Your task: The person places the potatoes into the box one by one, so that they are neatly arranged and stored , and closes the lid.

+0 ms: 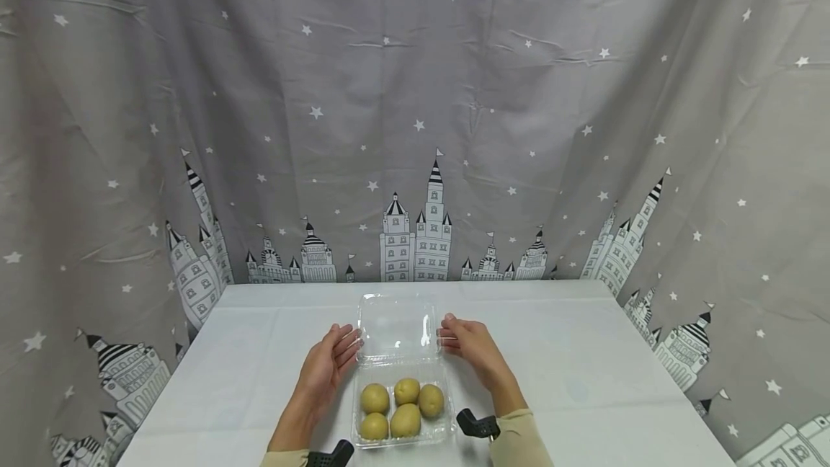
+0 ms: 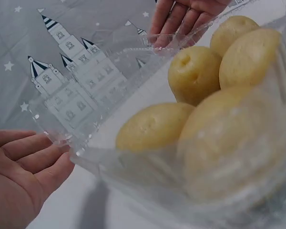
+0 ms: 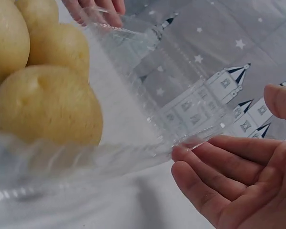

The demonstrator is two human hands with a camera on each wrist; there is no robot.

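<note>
A clear plastic clamshell box (image 1: pixel 436 436) sits near the front of the table with its lid (image 1: pixel 397 326) raised behind its base. Several yellow-brown potatoes (image 1: pixel 405 420) lie in the base. My left hand (image 1: pixel 324 370) is at the lid's left side, its fingers extended and fingertips at the lid's edge. On the opposite side my right hand (image 1: pixel 478 350) mirrors it, with fingertips touching the plastic near the hinge corner in the right wrist view. Neither hand grips anything. The near wall of the box blurs part of one potato (image 2: pixel 229 138) in the left wrist view.
A white table (image 1: pixel 570 366) spreads out on both sides of the box. Behind it hangs a grey curtain (image 1: pixel 519 92) printed with stars and castles. Each wrist carries a black camera mount, such as the one on the right wrist (image 1: pixel 478 424).
</note>
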